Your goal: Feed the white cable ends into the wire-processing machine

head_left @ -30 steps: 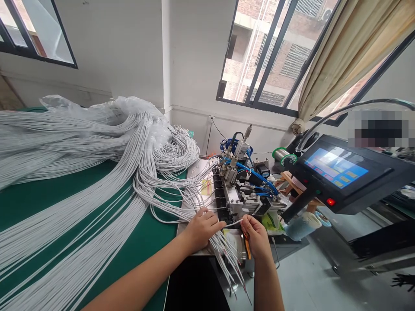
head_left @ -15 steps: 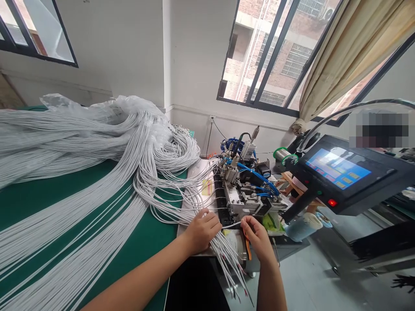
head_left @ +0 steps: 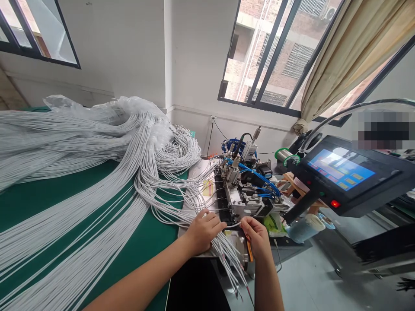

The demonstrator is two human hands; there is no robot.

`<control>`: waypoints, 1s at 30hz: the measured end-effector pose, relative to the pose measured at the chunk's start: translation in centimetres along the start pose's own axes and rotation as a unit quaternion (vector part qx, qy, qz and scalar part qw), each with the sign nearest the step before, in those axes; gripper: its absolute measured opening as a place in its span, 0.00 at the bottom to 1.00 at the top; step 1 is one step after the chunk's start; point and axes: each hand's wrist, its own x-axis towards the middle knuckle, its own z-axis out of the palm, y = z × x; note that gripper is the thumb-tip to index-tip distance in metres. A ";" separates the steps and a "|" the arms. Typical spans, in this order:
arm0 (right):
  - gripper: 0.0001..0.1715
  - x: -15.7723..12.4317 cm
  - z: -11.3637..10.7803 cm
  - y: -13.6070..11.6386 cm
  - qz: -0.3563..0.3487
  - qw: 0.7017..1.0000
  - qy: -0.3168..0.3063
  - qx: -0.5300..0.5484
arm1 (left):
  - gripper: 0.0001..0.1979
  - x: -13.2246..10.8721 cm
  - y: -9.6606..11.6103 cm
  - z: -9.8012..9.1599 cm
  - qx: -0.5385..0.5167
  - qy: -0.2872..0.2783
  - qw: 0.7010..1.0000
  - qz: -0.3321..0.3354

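My left hand [head_left: 203,230] is curled, fingers pressed on a bundle of thin white cables [head_left: 227,252] at the front of a metal plate [head_left: 197,172]. My right hand [head_left: 256,235] pinches the end of one white cable [head_left: 232,225] that runs between both hands. That cable end sits just in front of a small machine [head_left: 246,194] with blue air hoses. The loose cable ends hang over the table edge below my hands.
A big heap of white cables [head_left: 97,147] covers the green table [head_left: 39,194] on the left. A black touch-screen panel [head_left: 343,170] stands to the right on an arm. Wire spools [head_left: 285,156], a cup [head_left: 304,226] and windows lie behind.
The cable end between my hands has dropped lower and closer to the machine's front. Both hands stayed nearly in place; the view shifted slightly.
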 end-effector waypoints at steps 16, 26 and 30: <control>0.17 1.5 -0.9 2.3 -0.035 0.978 -0.019 -0.203 | 0.24 0.0 0.0 0.7 -0.014 -0.019 0.997 -0.077; 0.20 2.1 -0.3 5.0 0.123 0.987 -0.034 0.098 | 0.22 0.3 0.2 0.3 -0.025 -0.054 0.992 -0.109; 0.21 1.7 -0.1 5.0 0.140 0.981 -0.026 0.132 | 0.22 0.3 0.1 0.3 -0.027 -0.057 0.992 -0.105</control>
